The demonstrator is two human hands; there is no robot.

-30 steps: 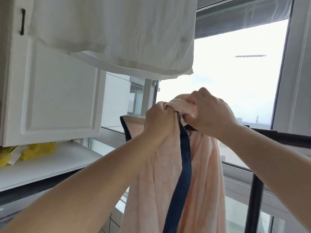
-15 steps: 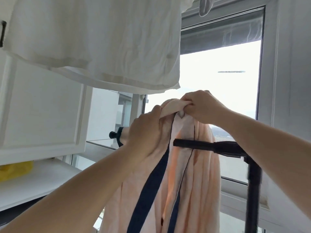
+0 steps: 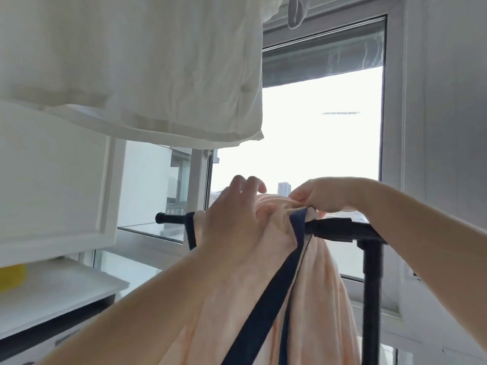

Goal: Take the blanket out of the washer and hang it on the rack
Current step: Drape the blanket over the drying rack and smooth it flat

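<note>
A bright laundry corner by a tall window [image 3: 321, 143], daylight and distant buildings outside. A white cloth [image 3: 137, 67] hangs overhead at the upper left, in front of a white cupboard [image 3: 50, 185]; below the cupboard is a white shelf [image 3: 60, 288] with something yellow at its far left edge.

In the middle, a black rack [image 3: 340, 229] stands before the window, its top bar running left to right and an upright post dropping at the right. A peach blanket [image 3: 324, 293] with a dark blue border is draped over that bar, bunched at the top, its folds hanging down on the near side (how far it hangs behind the bar cannot be seen).

The left hand [image 3: 234, 219] rests on the bunched top of the blanket, fingers loosely spread and partly lifted, not gripping. The right hand [image 3: 319, 196] pinches the fabric at the bar, thumb and fingers together on a fold beside the blue edge.

The blanket is out of the washer and over the rack, so this looks like the final step: arranging it. The next move likely calls for drawing the bunched cloth sideways along the bar so that it hangs flat and balanced, without sliding off.
</note>
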